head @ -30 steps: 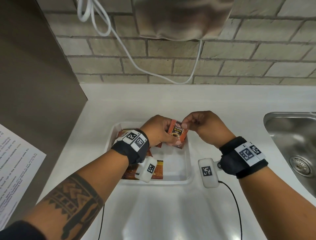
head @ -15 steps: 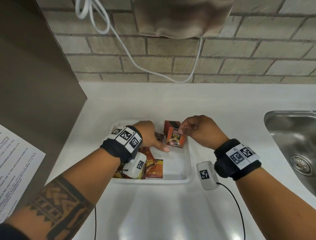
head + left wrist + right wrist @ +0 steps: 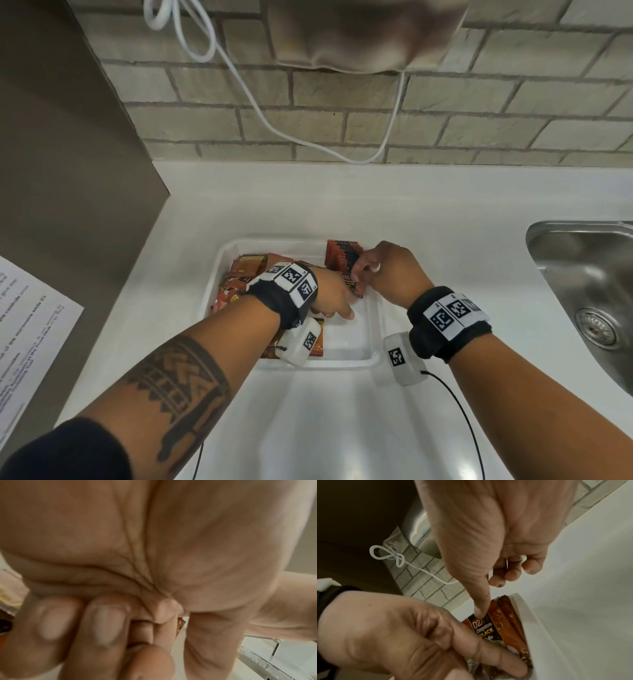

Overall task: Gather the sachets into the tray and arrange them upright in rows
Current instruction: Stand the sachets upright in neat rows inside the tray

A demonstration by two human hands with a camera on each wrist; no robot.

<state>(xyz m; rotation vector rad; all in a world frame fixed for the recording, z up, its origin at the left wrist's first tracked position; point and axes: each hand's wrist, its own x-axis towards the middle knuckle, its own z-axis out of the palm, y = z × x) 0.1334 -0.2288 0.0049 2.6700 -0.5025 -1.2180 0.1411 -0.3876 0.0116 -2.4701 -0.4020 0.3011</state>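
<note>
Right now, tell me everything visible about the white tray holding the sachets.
The white tray is a shallow rectangular dish, plastic-looking and slightly translucent, with rounded corners and a raised rim. It sits flat on the white counter, left of the steel sink. A row of upright sachets stands in its far right corner; loose sachets lie heaped along its left side. Its near right floor is bare. The left hand reaches into it, and the right hand holds the front sachet of the row.

Left hand (image 3: 334,296) fingers curled; right hand (image 3: 387,270) thumb extended.
</note>
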